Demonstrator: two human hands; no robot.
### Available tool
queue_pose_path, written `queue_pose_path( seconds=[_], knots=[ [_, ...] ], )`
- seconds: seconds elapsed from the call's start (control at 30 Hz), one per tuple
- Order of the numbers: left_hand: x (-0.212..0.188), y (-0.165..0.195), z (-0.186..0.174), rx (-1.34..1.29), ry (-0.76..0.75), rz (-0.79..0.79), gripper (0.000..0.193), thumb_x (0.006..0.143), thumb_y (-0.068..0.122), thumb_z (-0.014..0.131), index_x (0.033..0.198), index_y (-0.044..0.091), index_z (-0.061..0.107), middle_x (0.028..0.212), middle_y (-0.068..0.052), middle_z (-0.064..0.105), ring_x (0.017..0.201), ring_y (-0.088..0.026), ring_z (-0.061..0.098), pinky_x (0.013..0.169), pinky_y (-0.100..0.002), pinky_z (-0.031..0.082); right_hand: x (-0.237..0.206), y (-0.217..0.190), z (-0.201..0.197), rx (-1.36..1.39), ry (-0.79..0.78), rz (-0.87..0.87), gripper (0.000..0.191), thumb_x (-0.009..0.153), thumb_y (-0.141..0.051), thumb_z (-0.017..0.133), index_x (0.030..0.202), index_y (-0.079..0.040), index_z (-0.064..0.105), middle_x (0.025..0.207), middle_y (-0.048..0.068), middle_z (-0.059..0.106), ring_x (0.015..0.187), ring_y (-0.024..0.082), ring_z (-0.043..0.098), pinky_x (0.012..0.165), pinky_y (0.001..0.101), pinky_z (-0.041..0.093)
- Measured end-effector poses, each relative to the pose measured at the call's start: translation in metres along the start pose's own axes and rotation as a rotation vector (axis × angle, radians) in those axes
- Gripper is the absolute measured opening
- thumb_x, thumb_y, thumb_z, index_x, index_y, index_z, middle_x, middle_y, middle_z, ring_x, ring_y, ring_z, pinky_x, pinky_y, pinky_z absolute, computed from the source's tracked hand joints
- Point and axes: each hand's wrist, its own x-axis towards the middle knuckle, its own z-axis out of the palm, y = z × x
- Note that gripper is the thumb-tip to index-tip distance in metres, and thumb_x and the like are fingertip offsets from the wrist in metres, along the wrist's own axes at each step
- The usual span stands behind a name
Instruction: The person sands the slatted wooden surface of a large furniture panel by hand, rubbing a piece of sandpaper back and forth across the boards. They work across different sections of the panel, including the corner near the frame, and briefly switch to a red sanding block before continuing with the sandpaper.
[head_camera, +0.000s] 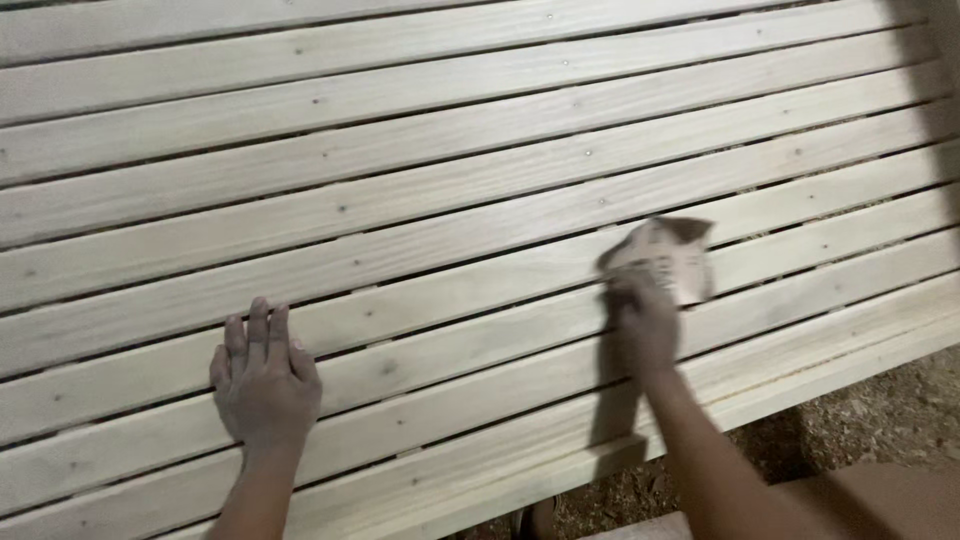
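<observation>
A large slatted wooden panel (430, 230) of pale, unfinished boards fills nearly the whole view, its long slats running slightly uphill to the right with narrow dark gaps between them and small nail heads dotted along each one. The right hand (645, 325) is clamped on a crumpled sheet of sandpaper (665, 255), pressing it flat against a slat a little right of the panel's middle; the sheet sticks out above and to the right of the fingers, and both are a little blurred, so the hand seems to be in mid-stroke. The left hand (265, 375) lies palm down on the panel's lower left part, fingers together and straight, holding nothing and apparently bracing the work. Judging by this, the step in hand is rubbing down the slat faces, with the paper now on one of the lower slats. A further stroke would call for steady pressure along the grain, keeping the paper flat so that it does not catch in a gap or on a nail head. Below the panel's lower right edge lies a ground (890, 415) strewn with sawdust and shavings, and a brown flat surface (880, 500) shows at the bottom right corner.
</observation>
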Motion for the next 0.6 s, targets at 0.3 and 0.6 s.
queue_pose_path(
  seconds=[0.3, 0.6],
  knots=[
    [0.002, 0.002, 0.0, -0.005, -0.011, 0.0, 0.048, 0.103, 0.026, 0.05, 0.149, 0.013, 0.06, 0.161, -0.008, 0.052, 0.149, -0.037, 0.045, 0.122, -0.053, 0.031, -0.067, -0.144, 0.136, 0.197, -0.032, -0.019, 0.009, 0.091, -0.012, 0.069, 0.088, -0.01, 0.076, 0.096, 0.008, 0.076, 0.091, 0.031, 0.071, 0.084, 0.0474, 0.05],
    [0.003, -0.004, -0.006, -0.046, 0.004, 0.034, 0.046, 0.105, 0.025, 0.052, 0.149, 0.014, 0.063, 0.159, -0.008, 0.055, 0.15, -0.035, 0.047, 0.121, -0.051, 0.033, -0.07, -0.137, 0.146, 0.57, -0.196, -0.355, 0.005, 0.09, -0.003, 0.067, 0.09, -0.008, 0.067, 0.096, 0.007, 0.075, 0.095, 0.024, 0.073, 0.083, 0.0382, 0.059]
  ],
)
